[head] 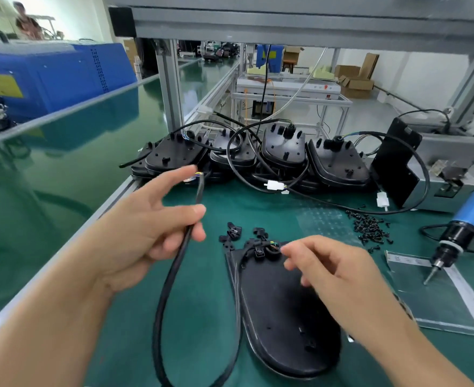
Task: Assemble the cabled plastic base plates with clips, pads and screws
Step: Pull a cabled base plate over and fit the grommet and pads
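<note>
Base plate: black base plate (283, 317) lies flat on the green mat (258, 208) near the table's front edge, between both hands, its cable entry turned away from the person.
Cable: cable (171, 275) loops off the plate's left side up into the left hand (146, 233); thumb and curled fingers pinch it, likely keeping slack off the plate.
Right hand: right hand (336, 272) hovers at the cable entry, fingers loosely bent, holding nothing visible.
Clips: loose clips (231, 233) lie just beyond the plate.
Screws: screws (370, 227) are scattered toward the right, beside the screwdriver (459, 233).
Room: stacked plates (283, 155) line the far edge; bare mat lies between them and the work.
</note>
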